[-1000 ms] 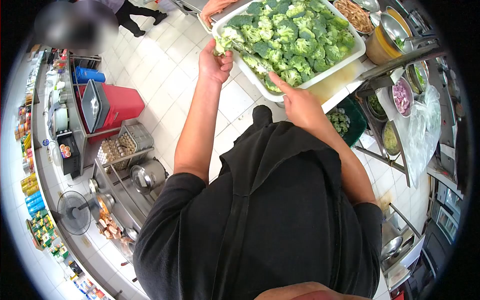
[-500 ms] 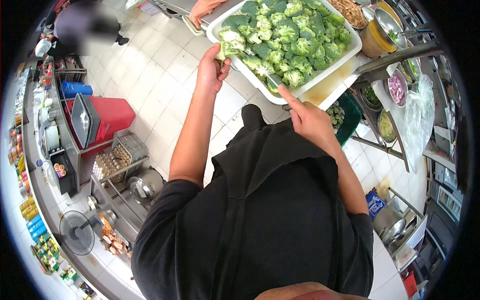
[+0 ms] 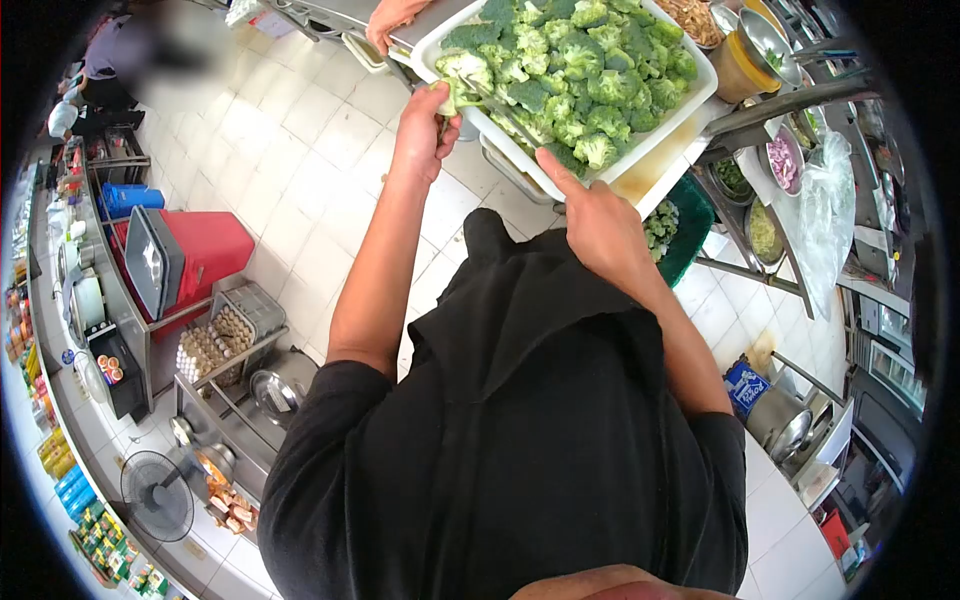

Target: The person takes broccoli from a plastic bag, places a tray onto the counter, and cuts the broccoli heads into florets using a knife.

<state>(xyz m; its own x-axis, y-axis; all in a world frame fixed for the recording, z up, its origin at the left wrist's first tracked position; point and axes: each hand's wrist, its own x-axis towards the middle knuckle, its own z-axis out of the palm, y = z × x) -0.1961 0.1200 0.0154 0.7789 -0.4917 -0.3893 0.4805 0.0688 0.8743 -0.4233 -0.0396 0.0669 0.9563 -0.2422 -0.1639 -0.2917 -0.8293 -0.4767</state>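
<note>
A white tray heaped with cut broccoli stands at the top centre. At its left corner my left hand grips a pale green broccoli stem. My right hand is closed round a knife, its index finger stretched along the back. The knife's blade points up and left over the tray's near edge, its tip close to the stem. The handle is hidden in my fist.
Below the tray's right side is a green bin with broccoli pieces. Bowls, one with chopped purple onion, line the right. Another person's hand rests beyond the tray. A red bin and egg trays are at left.
My right hand has moved slightly left, and the blade now reaches toward the stem in my left hand. The person in the background has moved farther left.
</note>
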